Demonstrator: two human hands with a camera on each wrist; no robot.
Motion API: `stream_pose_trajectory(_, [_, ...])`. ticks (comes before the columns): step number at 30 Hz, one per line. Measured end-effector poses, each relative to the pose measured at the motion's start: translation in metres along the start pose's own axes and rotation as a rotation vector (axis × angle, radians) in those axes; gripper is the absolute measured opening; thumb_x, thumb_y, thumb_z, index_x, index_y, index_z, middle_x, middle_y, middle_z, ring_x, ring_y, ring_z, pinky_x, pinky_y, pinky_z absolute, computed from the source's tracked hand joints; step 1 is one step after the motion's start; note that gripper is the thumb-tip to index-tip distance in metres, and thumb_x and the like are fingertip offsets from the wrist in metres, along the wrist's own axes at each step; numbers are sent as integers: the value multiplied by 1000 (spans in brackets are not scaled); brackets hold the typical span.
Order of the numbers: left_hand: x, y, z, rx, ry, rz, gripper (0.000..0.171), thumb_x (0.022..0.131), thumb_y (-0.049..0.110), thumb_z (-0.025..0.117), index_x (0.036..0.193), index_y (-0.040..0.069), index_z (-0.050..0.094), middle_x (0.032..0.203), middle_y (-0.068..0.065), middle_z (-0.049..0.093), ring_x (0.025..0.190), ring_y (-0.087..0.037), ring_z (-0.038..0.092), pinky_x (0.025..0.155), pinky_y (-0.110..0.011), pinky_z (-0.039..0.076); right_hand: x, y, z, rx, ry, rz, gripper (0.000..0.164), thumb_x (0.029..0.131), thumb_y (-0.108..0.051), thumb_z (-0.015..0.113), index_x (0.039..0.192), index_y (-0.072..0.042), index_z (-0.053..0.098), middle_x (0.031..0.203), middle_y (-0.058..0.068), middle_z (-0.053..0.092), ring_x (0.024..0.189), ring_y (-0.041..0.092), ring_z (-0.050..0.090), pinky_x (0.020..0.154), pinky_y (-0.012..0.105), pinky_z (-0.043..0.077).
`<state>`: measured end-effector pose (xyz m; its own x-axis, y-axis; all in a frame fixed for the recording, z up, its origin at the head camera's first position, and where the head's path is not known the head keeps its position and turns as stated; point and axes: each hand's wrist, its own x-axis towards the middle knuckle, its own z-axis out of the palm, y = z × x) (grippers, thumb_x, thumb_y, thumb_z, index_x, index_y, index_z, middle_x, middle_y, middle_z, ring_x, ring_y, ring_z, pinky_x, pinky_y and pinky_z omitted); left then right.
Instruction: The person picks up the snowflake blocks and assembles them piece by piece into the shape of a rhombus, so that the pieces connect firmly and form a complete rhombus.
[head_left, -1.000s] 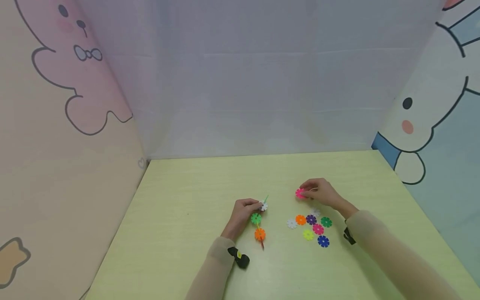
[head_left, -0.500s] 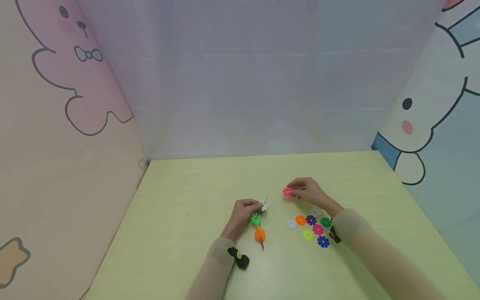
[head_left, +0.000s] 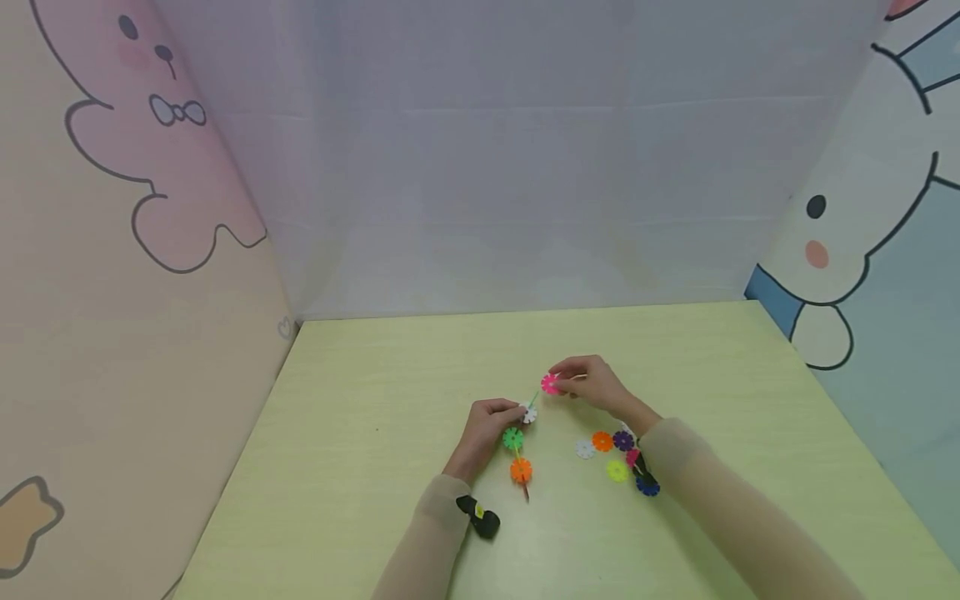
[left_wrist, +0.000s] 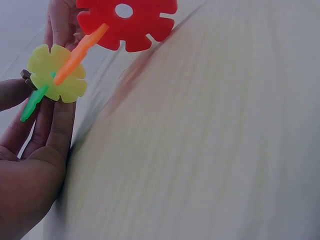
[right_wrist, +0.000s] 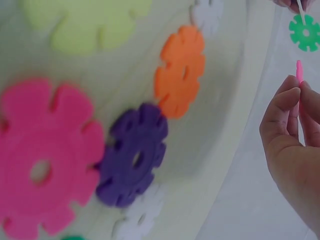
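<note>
My left hand (head_left: 483, 427) pinches the upper part of a chain of interlocking snowflake discs near its white disc (head_left: 529, 413). Above that disc, a green disc (head_left: 535, 397) stands edge-on. Farther down the chain come another green disc (head_left: 513, 438), an orange disc (head_left: 521, 471) and, at the near end, a red disc (left_wrist: 127, 22). A yellow disc (left_wrist: 57, 74) of the chain shows beside the left fingers. My right hand (head_left: 592, 385) pinches a pink snowflake disc (head_left: 550, 384) between thumb and fingers, close to the chain's upper green disc; whether they touch I cannot tell.
Loose discs lie on the table (head_left: 360, 492) right of the chain: white (head_left: 585, 449), orange (head_left: 602, 442), purple (head_left: 623, 441), yellow (head_left: 617, 471), blue (head_left: 648, 486) and pink (right_wrist: 47, 160). The right forearm partly covers them. A pale curtain (head_left: 480, 208) hangs behind the table.
My right hand has moved left with the pink disc, up to the chain's top end. Its forearm now covers some of the loose discs. The left hand and chain have stayed in place.
</note>
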<state>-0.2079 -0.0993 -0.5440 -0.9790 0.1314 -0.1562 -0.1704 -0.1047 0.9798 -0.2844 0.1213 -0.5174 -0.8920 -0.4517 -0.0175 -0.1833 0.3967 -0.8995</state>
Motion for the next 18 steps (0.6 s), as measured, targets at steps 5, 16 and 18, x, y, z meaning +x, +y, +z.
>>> stream_pose_trajectory(5, [3,-6,-1,1,3,5,17,88,7,67,95,-9,71,81,-15,69,73,-19,64,72,-30,51,2,-4,6,33,9,4,23,90,-6,67,111,1,67,99,12,67,81,24,65,72,42,54])
stream_pose_trajectory(16, [16,-25,-2,-17,44,7,18,85,12,72,91,-5,73,80,-12,69,72,-19,65,71,-29,52,0,-7,9,107,5,16,21,91,-5,64,111,2,67,95,12,67,85,34,65,72,41,54])
stream_pose_trajectory(18, [16,-26,-3,-8,47,9,18,85,13,72,91,-5,73,79,-13,69,72,-19,65,71,-28,52,0,-9,9,119,2,15,21,91,-4,63,111,2,67,94,13,67,85,35,65,73,44,53])
